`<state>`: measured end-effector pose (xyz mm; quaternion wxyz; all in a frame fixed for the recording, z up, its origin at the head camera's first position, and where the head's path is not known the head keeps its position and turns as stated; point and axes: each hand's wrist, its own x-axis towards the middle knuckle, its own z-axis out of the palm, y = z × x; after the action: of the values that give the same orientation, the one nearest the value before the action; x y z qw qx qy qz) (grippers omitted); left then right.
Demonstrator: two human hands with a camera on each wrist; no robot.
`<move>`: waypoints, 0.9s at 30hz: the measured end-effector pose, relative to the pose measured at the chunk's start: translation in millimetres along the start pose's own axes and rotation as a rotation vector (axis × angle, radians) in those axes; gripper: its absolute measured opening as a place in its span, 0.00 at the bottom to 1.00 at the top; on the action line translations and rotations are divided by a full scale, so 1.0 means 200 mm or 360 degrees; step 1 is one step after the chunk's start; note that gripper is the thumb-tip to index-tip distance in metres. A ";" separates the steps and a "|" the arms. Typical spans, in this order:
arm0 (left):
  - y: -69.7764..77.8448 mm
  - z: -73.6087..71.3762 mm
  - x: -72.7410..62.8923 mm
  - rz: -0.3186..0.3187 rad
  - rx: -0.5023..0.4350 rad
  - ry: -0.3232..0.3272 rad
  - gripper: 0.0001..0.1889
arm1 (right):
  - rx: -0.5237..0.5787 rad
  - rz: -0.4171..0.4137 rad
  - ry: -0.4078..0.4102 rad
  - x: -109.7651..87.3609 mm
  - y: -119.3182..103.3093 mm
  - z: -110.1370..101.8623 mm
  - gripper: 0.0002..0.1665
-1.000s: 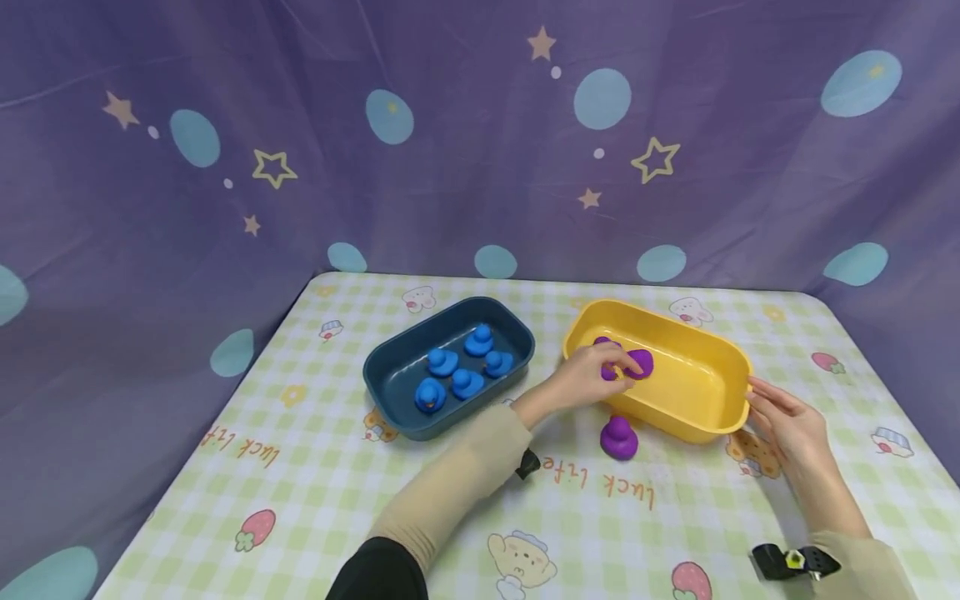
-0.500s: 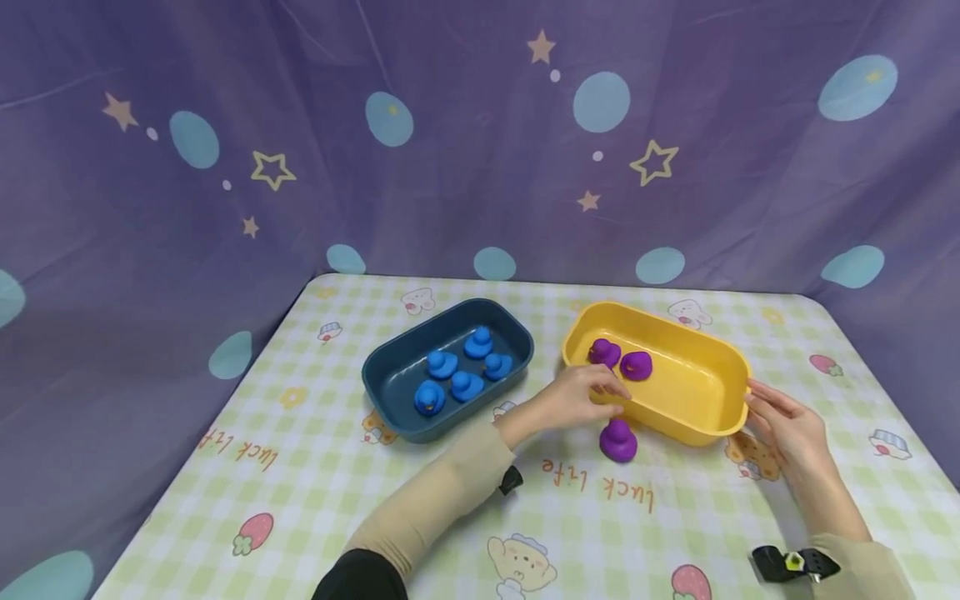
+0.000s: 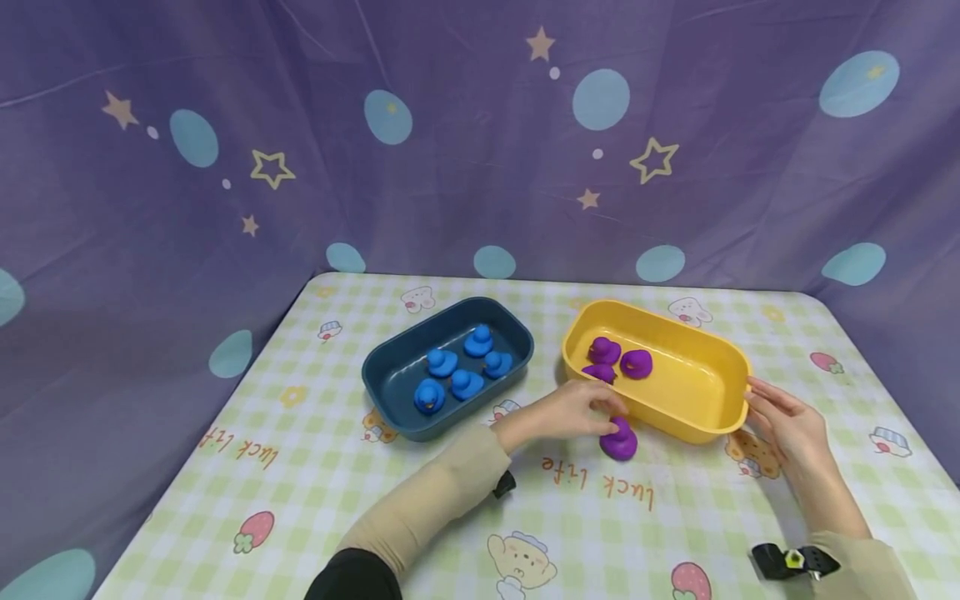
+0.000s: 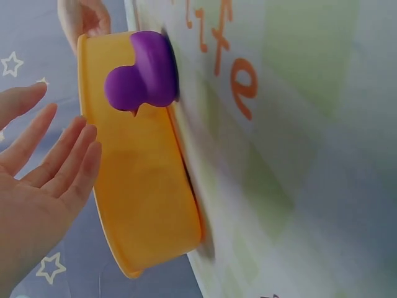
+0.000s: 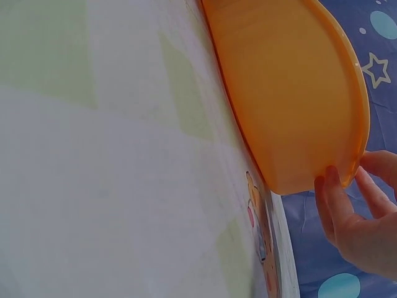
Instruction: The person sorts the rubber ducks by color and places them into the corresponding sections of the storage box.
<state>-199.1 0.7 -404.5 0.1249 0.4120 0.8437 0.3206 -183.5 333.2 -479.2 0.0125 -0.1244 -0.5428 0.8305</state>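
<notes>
A purple rubber duck (image 3: pixel 619 446) stands on the checked tablecloth, just in front of a yellow tub (image 3: pixel 701 396). My left hand (image 3: pixel 566 411) is beside that duck, fingertips close to its head in the head view. In the left wrist view, the left hand (image 4: pixel 37 192) has its fingers extended, with a gap between them and the duck (image 4: pixel 149 71). Inside the tub's left end lie three more purple ducks (image 3: pixel 637 365), one partly hidden by the near wall. At the tub's right end, my right hand (image 3: pixel 793 429) pinches the rim, fingers against the outer wall (image 5: pixel 291 105).
To the left, a dark blue tub (image 3: pixel 392 387) holds several blue rubber ducks (image 3: pixel 467 384). The patterned tablecloth (image 3: pixel 315 467) covers the table, and a purple curtain (image 3: pixel 450 192) hangs behind its far edge.
My left hand has left the yellow tub and come down toward the purple duck on the cloth. The ducks at the tub's left end are now uncovered. The right hand stays put.
</notes>
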 end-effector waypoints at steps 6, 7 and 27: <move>-0.02 0.02 0.00 0.0015 0.0068 -0.0068 0.13 | -0.0089 0.0025 0.0031 -0.05 -0.05 0.06 0.16; -0.02 0.02 0.00 0.0013 0.0065 -0.0076 0.13 | -0.0099 0.0030 0.0033 -0.06 -0.05 0.07 0.15; -0.04 0.07 0.00 -0.0070 0.0157 -0.0176 0.17 | 0.0011 0.0005 0.0004 0.00 0.00 0.00 0.23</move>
<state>-197.9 4.0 -421.4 0.1579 0.4161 0.8592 0.2524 -183.8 333.3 -478.7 0.0124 -0.1261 -0.5398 0.8322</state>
